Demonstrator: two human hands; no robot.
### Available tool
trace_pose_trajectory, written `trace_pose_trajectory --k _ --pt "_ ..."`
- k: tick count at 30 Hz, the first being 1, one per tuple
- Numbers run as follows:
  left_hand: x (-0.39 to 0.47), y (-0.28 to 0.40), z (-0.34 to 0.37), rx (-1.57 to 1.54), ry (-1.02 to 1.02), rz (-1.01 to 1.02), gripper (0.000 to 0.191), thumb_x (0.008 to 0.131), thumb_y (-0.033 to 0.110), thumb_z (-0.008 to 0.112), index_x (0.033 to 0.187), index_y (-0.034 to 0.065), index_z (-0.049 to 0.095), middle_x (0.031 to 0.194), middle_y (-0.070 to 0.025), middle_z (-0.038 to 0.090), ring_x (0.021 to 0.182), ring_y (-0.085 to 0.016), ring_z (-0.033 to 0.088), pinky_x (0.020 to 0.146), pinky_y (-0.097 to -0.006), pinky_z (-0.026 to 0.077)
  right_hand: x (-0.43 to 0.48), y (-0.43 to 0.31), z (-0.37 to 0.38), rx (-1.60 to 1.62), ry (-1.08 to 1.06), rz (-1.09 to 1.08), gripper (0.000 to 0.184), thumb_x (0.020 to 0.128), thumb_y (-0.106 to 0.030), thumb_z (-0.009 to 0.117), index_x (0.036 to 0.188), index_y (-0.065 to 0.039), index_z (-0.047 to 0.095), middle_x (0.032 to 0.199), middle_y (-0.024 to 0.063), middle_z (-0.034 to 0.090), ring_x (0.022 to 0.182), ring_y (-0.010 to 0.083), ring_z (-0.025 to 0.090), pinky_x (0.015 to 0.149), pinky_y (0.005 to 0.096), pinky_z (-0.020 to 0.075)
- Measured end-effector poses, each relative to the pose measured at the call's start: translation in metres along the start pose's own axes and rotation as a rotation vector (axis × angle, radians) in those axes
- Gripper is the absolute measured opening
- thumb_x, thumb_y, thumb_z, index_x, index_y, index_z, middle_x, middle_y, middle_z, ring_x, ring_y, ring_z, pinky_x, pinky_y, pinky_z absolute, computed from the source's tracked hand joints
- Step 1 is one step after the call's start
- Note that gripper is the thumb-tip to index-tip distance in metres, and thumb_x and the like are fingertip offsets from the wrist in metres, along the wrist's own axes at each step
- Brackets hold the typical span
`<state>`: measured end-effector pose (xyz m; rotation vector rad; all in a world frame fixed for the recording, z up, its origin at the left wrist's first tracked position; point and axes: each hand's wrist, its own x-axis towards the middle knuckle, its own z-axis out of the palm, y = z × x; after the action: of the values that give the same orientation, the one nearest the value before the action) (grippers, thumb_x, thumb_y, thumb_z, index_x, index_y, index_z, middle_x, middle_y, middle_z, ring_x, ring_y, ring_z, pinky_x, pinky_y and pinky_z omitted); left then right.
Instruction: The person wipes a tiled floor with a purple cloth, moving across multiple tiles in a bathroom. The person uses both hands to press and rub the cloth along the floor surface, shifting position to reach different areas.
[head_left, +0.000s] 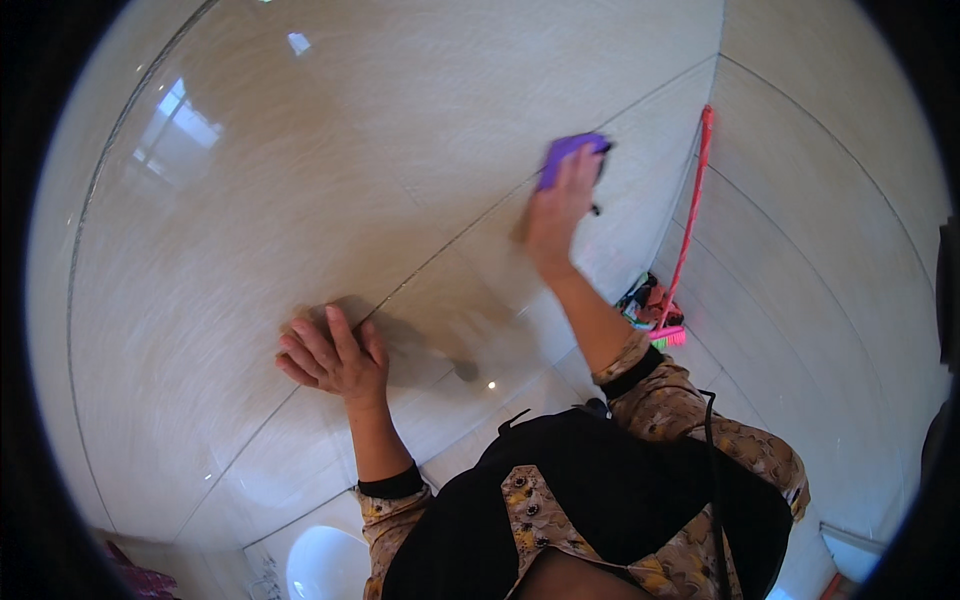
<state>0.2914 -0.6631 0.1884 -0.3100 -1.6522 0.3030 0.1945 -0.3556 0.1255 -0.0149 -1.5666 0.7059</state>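
Glossy beige wall tiles (420, 150) with dark joints fill most of the view. My right hand (560, 206) presses a purple cloth or pad (568, 154) flat against the wall, close to the corner; the hand is slightly blurred, and a small dark part shows beside its fingers. Lower and further left, my left hand (334, 352) rests on the tiles across a joint, fingers apart, holding nothing. Both forearms come out of patterned sleeves pushed up near the elbows.
A broom with a red handle (691, 217) and pink head leans in the corner beside a crumpled multicoloured bag (640, 304). A white basin (330, 566) stands at lower left. Dark red fabric (142, 574) shows at the left rim.
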Motion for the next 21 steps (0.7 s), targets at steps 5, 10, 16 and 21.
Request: trace_pose_trajectory --k 5,10,16,21 --pt "-0.011 -0.003 0.006 -0.018 -0.004 -0.031 0.053 0.101 0.044 0.050 0.142 0.0114 0.055 0.159 -0.0199 0.036 0.148 -0.043 0.027 0.120 -0.0550 0.014 -0.099 -0.073 -0.011 0.043 -0.419 -0.356 0.051 0.091 -0.035 0.060 0.141 -0.032 0.053 0.156 0.0067 0.038 0.143 0.0421 0.032 0.112 0.0593 0.0284" --pt "-0.027 0.002 0.007 -0.106 -0.068 -0.024 0.063 0.100 0.055 0.049 0.146 0.0116 0.051 0.161 -0.0202 0.032 0.151 -0.043 0.020 0.121 -0.0551 0.008 -0.077 -0.018 -0.006 -0.138 -0.354 -0.488 0.050 0.089 -0.039 0.060 0.139 -0.036 0.054 0.157 0.0024 0.037 0.150 0.0384 0.020 0.114 0.0637 0.0224" --pt "-0.033 0.005 0.013 -0.108 -0.068 -0.024 0.076 0.094 0.068 0.051 0.146 0.0124 0.051 0.160 -0.0208 0.032 0.152 -0.043 0.018 0.121 -0.0553 0.007 0.016 0.083 -0.013 0.066 0.007 0.246 0.057 0.105 -0.027 0.036 0.156 -0.002 0.028 0.165 0.0240 0.018 0.151 0.0471 0.014 0.118 0.0620 0.0095" --pt "-0.033 0.001 0.016 -0.056 -0.042 -0.028 0.083 0.088 0.075 0.054 0.144 0.0132 0.052 0.159 -0.0210 0.035 0.150 -0.044 0.021 0.121 -0.0564 0.008 -0.007 0.026 -0.001 0.057 -0.007 0.127 0.059 0.104 -0.034 0.042 0.156 -0.006 0.032 0.165 0.0213 0.018 0.152 0.0441 0.015 0.118 0.0603 0.0082"
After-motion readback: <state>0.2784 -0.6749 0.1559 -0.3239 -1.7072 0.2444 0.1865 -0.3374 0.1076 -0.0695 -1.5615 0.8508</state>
